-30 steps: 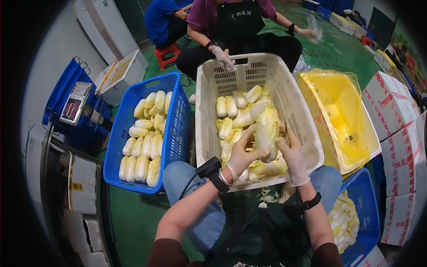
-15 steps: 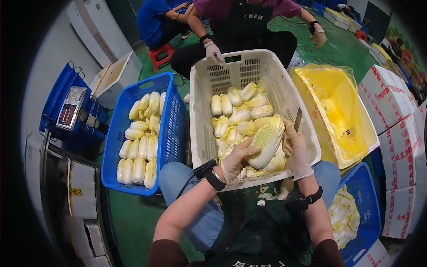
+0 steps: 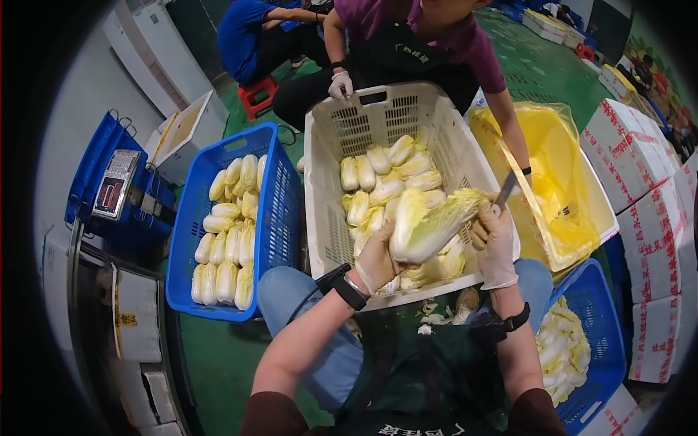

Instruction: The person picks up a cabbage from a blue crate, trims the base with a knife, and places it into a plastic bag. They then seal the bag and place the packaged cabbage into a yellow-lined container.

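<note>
My gloved left hand point(image 3: 376, 261) is wrapped round the base of a napa cabbage point(image 3: 408, 234), tilted above the white crate point(image 3: 317, 240). A green-yellow outer leaf point(image 3: 445, 221) leans away from the head towards my gloved right hand point(image 3: 496, 243). That hand is closed round a knife point(image 3: 504, 190), its blade pointing up and away; its fingers also seem to touch the leaf's tip. Several cabbages point(image 3: 389, 190) lie in the crate below, with loose leaves among them.
A blue crate point(image 3: 273, 218) on the left holds rows of cabbages. At right stand a yellow-lined box point(image 3: 502, 156), a blue basket point(image 3: 607, 341) of leaves and stacked white boxes point(image 3: 647, 211). A co-worker's arm point(image 3: 515, 134) reaches into the lined box. A scale point(image 3: 116, 185) stands far left.
The outer leaf has swung away from the cabbage towards my right hand, which has shifted slightly right. The co-worker's arm has come down into the yellow-lined box.
</note>
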`<state>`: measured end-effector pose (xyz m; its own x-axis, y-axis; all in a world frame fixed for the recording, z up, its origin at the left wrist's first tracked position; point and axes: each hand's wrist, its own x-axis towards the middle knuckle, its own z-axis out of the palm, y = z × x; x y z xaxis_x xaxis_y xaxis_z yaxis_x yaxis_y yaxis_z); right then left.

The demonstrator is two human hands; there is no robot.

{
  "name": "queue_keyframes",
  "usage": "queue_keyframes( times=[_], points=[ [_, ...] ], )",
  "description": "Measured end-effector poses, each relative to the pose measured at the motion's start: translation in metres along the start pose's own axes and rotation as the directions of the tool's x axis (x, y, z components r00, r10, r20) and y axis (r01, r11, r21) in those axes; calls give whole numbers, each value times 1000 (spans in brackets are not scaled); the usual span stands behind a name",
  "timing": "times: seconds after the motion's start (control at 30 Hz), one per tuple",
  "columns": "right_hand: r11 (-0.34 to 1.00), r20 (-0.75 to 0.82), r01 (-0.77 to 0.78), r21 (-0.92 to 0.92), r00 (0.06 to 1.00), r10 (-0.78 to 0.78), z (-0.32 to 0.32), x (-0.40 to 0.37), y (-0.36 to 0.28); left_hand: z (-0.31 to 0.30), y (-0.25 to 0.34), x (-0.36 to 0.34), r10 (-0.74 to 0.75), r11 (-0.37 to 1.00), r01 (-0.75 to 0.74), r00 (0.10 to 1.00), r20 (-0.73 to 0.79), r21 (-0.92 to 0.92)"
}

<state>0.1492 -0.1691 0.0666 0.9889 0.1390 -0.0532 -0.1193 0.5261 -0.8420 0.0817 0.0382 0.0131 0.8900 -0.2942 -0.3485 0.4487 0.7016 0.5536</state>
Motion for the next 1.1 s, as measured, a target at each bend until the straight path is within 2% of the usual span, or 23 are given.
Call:
queue_keyframes(
  times=[0.07, 0.1, 0.13, 0.2, 0.27, 0.3, 0.33, 0.4, 0.47, 0.53, 0.6, 0.67, 0.7, 0.73, 0.77, 0.8, 0.83, 0.87, 0.9, 0.93, 1.03, 1.1],
  points=[
    [999, 68, 40, 25, 997, -42, -5, -2, -3, -16, -1, 6, 81, 907, -75, 997, -3, -415],
    [995, 135, 80, 54, 987, -86, -7, -3, -4, -17, 2, 7, 52, 870, -106, 991, -124, -481],
    [996, 153, 66, 57, 986, -74, -8, -4, -7, -23, 3, 7, 67, 865, -127, 988, -138, -486],
    [950, -122, 42, 310, 993, -4, -11, -4, -16, -33, 8, 8, 162, 704, -154, 985, -53, -693],
    [984, -135, 127, 125, 985, -110, -16, 4, -30, -21, 13, 2, 242, 724, -235, 967, -80, -649],
    [961, -137, 216, -174, 961, -240, -25, 13, -24, -14, 16, 2, 265, 777, -217, 964, -6, -592],
    [846, -78, 300, -441, 926, -368, -31, 23, -15, -10, 24, -1, 296, 822, -226, 953, 54, -523],
    [759, 33, 417, -500, 885, -465, -29, 34, -5, -4, 33, -3, 356, 809, -250, 929, 104, -532],
    [841, -11, 248, -480, 957, -289, -52, 44, 4, 12, 57, -30, 368, 816, -251, 920, 135, -520],
    [860, 22, 222, -460, 971, -239, -51, 41, 7, 30, 88, -72, 438, 806, -345, 894, 92, -481],
    [872, 24, 176, -457, 982, -186, -36, 35, -2, 32, 119, -115, 563, 803, -524, 823, 75, -283],
    [853, -62, -51, -519, 998, 22, -16, 20, -12, 10, 142, -160, 617, 767, -633, 773, -145, -107],
    [836, -5, 43, -547, 998, -55, -20, 24, -5, -4, 156, -180, 652, 750, -661, 739, -166, 4],
    [835, -2, 38, -549, 999, -47, -27, 28, 2, -26, 167, -193, 702, 710, -697, 691, -171, 101],
    [839, 24, 59, -541, 998, -55, -34, 33, 7, -44, 176, -209, 751, 659, -670, 607, -259, 341],
    [843, 52, 82, -532, 997, -64, -38, 35, 14, -74, 186, -219, 772, 633, -639, 566, -289, 437],
    [840, 56, 79, -536, 997, -58, -40, 36, 20, -114, 200, -235, 701, 712, -518, 562, -440, 474],
    [831, 91, 139, -538, 990, -107, -39, 38, 26, -151, 206, -244, 671, 741, -493, 519, -530, 455],
    [820, 128, 200, -536, 980, -155, -37, 39, 31, -191, 213, -253, 623, 779, -469, 513, -590, 416],
    [818, 134, 201, -539, 979, -152, -34, 39, 34, -194, 211, -262, 602, 785, -458, 409, -685, 417],
    [781, 142, 152, -606, 986, -81, -27, 37, 36, -235, 213, -269, 529, 834, -410, 404, -746, 369],
    [727, 68, 12, -686, 996, 48, -24, 39, 37, -249, 210, -264, 345, 877, -449, 341, -875, 170]
  ],
)
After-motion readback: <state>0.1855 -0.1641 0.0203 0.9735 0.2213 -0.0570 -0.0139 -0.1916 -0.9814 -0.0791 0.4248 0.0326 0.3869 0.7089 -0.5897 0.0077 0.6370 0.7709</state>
